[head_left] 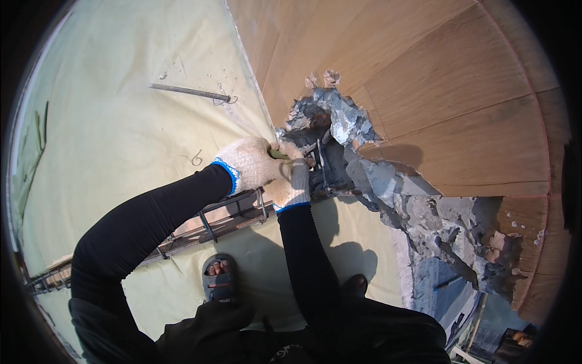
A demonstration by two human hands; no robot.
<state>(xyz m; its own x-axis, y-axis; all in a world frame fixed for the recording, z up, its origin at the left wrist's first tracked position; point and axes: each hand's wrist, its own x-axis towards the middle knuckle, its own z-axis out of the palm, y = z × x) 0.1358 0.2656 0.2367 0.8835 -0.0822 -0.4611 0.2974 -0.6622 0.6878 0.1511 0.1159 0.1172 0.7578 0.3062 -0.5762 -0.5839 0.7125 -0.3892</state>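
Observation:
My left hand [247,162], in a white knit glove with a blue cuff, is closed at the broken edge of the concrete. Between my two hands shows a short olive-green piece [279,155], perhaps a tool handle; its kind is mostly hidden. My right hand [290,185], gloved alike, is closed against the left, its fingers at that piece. Just beyond the fingers, thin steel bars [322,161] stand in a dark hollow of the broken concrete [345,118]. Beneath my hands a rebar cage [233,212] runs through a slot toward the lower left.
Pale yellow sheeting [139,133] covers the surface at left, with a short loose rebar [191,92] and a curl of wire [196,159] on it. Brown panels [448,97] rise at right. Jagged concrete [448,230] runs down to the lower right. My sandalled foot [219,278] stands below the cage.

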